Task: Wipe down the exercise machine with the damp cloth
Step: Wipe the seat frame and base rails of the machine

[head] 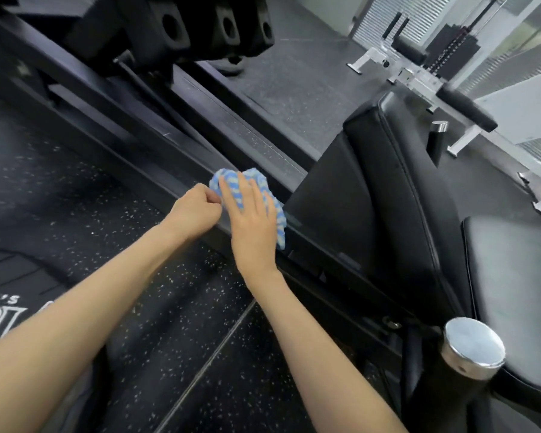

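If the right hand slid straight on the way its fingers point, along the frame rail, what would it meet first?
Probably nothing soon. The right hand presses the blue cloth on the black frame rail, fingers pointing up the rail. The rail looks bare up to the weight plates, though depth is unclear.

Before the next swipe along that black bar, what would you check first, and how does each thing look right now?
1. Cloth lies on the frame rail: ok.
2. Right hand presses flat on the cloth: ok.
3. Left hand grips the cloth's edge: cannot tell, fingers curled beside it.
4. Rail ahead free of obstacles: ok.
5. Cloth damp enough: cannot tell.
6. Seat pad wiped: cannot tell.
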{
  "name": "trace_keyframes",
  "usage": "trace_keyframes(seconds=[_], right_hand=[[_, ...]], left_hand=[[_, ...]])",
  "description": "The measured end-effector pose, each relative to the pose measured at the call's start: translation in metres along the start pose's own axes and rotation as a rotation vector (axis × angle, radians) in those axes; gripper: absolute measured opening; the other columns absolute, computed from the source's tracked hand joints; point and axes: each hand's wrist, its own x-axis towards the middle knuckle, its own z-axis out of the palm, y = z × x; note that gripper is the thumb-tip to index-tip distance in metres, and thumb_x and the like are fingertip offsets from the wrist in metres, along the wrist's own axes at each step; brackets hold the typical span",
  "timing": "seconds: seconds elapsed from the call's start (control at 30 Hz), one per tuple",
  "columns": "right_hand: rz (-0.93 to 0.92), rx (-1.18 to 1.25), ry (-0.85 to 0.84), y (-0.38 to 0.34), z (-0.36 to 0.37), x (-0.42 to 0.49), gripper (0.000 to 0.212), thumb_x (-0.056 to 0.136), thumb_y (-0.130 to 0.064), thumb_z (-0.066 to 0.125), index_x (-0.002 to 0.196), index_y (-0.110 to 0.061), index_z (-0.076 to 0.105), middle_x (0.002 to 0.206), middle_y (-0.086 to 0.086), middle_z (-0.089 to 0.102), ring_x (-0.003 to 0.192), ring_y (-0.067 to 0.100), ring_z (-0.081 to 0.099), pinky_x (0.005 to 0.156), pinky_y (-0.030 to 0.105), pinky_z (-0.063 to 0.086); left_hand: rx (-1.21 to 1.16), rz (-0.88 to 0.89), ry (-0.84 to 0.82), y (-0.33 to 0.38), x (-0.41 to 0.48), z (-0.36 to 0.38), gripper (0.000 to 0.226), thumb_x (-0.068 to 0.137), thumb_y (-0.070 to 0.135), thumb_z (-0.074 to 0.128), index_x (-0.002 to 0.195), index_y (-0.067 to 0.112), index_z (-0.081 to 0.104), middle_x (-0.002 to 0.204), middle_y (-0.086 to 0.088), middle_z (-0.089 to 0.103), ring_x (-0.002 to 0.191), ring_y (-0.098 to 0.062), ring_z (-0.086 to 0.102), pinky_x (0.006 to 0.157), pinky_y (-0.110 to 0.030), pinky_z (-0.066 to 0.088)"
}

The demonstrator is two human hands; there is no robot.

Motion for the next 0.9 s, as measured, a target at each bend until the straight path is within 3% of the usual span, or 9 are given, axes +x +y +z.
trace_keyframes(seconds=[0.1,0.2,0.3,0.4,0.57,0.7,0.83,0.9], right_hand=[[0.0,-0.027,-0.012,0.036,-0.018,-0.041,0.062,0.082,-0.001,0.032,0.139,-0.019,0.048,0.128,0.01,0.054,0.117,0.027,0.047,0.096,0.039,0.037],[0.082,-0.025,0.076,0.062,-0.031,-0.085,0.072,0.067,0.012,0.039,0.132,-0.017,0.055,0.134,0.013,0.051,0.129,0.024,0.037,0.106,0.041,0.028],[0.075,0.047,0.061,0.031,-0.019,-0.054,0.078,0.05,0.02,0.063,0.121,-0.013,0.062,0.133,0.014,0.053,0.128,0.026,0.036,0.107,0.042,0.026],[-0.023,0.055,0.018,-0.01,-0.001,-0.003,0.069,0.057,0.014,0.071,0.119,-0.016,0.063,0.141,0.012,0.048,0.133,0.031,0.04,0.111,0.044,0.026],[-0.013,-0.09,0.064,0.038,-0.007,-0.053,0.067,0.078,0.004,0.033,0.137,-0.022,0.05,0.148,0.007,0.04,0.138,0.025,0.032,0.114,0.041,0.019],[0.156,-0.237,0.199,0.121,-0.027,-0.14,0.077,0.07,0.003,0.039,0.142,-0.026,0.034,0.146,0.011,0.033,0.135,0.031,0.031,0.111,0.047,0.02],[0.321,-0.172,0.369,0.129,-0.03,-0.155,0.059,0.076,0.014,0.035,0.128,-0.012,0.048,0.134,0.018,0.04,0.125,0.038,0.036,0.097,0.059,0.031],[0.37,-0.08,0.42,0.103,-0.024,-0.138,0.06,0.076,0.017,0.035,0.126,-0.01,0.052,0.134,0.017,0.042,0.127,0.037,0.037,0.103,0.057,0.029]], left_hand=[[-0.052,-0.055,0.073,-0.005,-0.001,-0.013,0.021,0.087,0.006,0.043,0.104,0.013,0.054,0.09,0.001,0.054,0.092,-0.022,0.054,0.087,-0.039,0.051],[-0.056,-0.066,0.101,-0.015,-0.002,-0.026,0.019,0.089,0.007,0.045,0.105,0.014,0.052,0.092,0.0,0.054,0.097,-0.024,0.053,0.092,-0.042,0.049],[-0.069,-0.082,0.144,-0.022,0.002,-0.036,0.019,0.088,0.007,0.045,0.104,0.014,0.052,0.091,-0.001,0.056,0.098,-0.025,0.055,0.093,-0.044,0.049],[-0.104,-0.093,0.186,-0.021,0.004,-0.039,0.02,0.086,0.008,0.044,0.101,0.017,0.053,0.094,-0.002,0.057,0.101,-0.025,0.057,0.093,-0.044,0.049],[-0.1,-0.065,0.144,-0.018,0.005,-0.032,0.017,0.089,0.009,0.044,0.097,0.021,0.053,0.096,-0.004,0.059,0.094,-0.024,0.059,0.091,-0.044,0.051],[-0.089,-0.085,0.137,-0.028,0.003,-0.03,0.016,0.089,0.008,0.043,0.091,0.022,0.052,0.089,-0.003,0.058,0.089,-0.026,0.059,0.092,-0.044,0.05],[-0.088,-0.114,0.105,-0.028,-0.003,-0.02,0.017,0.09,0.008,0.043,0.101,0.016,0.053,0.086,-0.003,0.057,0.087,-0.025,0.058,0.089,-0.042,0.05],[-0.097,-0.115,0.102,-0.027,-0.005,-0.018,0.017,0.089,0.007,0.045,0.101,0.017,0.052,0.087,0.0,0.056,0.093,-0.024,0.058,0.091,-0.043,0.05]])
